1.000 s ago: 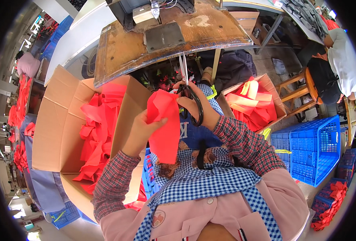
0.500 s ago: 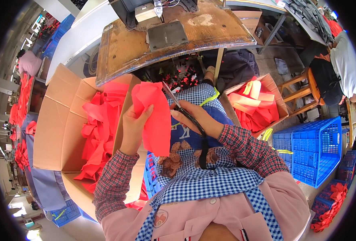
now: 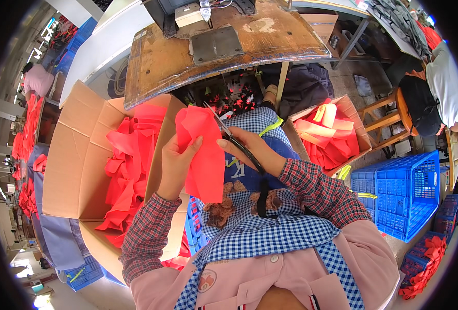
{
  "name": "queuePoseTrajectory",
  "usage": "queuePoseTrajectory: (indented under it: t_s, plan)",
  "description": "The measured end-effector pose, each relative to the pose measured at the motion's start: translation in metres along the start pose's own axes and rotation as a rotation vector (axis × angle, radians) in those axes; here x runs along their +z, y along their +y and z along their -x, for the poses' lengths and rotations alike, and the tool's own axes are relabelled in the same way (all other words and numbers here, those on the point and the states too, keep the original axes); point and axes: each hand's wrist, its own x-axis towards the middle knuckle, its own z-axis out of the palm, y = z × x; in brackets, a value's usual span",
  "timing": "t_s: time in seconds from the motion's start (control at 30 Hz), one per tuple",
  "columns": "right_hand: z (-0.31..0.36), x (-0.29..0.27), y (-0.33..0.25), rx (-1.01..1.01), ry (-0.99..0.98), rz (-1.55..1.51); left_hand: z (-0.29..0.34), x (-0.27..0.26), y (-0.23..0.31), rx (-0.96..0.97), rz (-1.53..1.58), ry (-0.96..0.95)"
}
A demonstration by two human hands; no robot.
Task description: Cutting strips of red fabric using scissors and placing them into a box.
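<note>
My left hand [image 3: 176, 164] pinches a folded piece of red fabric [image 3: 206, 170] that hangs down in front of my apron. In my right hand [image 3: 255, 147] is a pair of scissors [image 3: 235, 138] with black handles, the fingers wrapped round them. Their metal blades point up and left, beside the fabric's upper right edge; whether they touch it I cannot tell. A large cardboard box [image 3: 79, 155] stands left of my left hand, full of red fabric strips [image 3: 131, 165]. On the right, a smaller cardboard box [image 3: 364, 135] holds more red fabric pieces [image 3: 328, 139].
A worn wooden table [image 3: 270, 44] spans the space ahead. At the right are a blue plastic crate [image 3: 394, 191] and a wooden stool [image 3: 403, 119] with a black bag [image 3: 419, 106]. A person in white [image 3: 446, 77] is at far right, another in pink [image 3: 38, 81] at far left.
The red fabric and my left hand have shifted slightly to the right. The scissors have moved a little, their blades still beside the fabric's edge.
</note>
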Motion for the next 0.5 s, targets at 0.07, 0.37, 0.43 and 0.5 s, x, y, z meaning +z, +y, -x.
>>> queuePoseTrajectory:
  t_s: [0.07, 0.37, 0.43, 0.5]
  plan:
    - [-0.001, -0.003, 0.0, 0.035, -0.056, 0.074, 0.0, 0.0, 0.0, 0.009, -0.003, -0.004]
    - [0.002, -0.006, 0.001, -0.009, -0.03, 0.168, 0.0, -0.005, -0.001, 0.033, -0.048, 0.004]
    - [0.003, -0.007, 0.004, -0.012, -0.016, 0.161, -0.002, -0.006, 0.001, 0.028, -0.049, -0.014]
    - [0.003, -0.006, 0.008, -0.015, -0.003, 0.154, -0.003, -0.006, 0.004, 0.022, -0.05, -0.032]
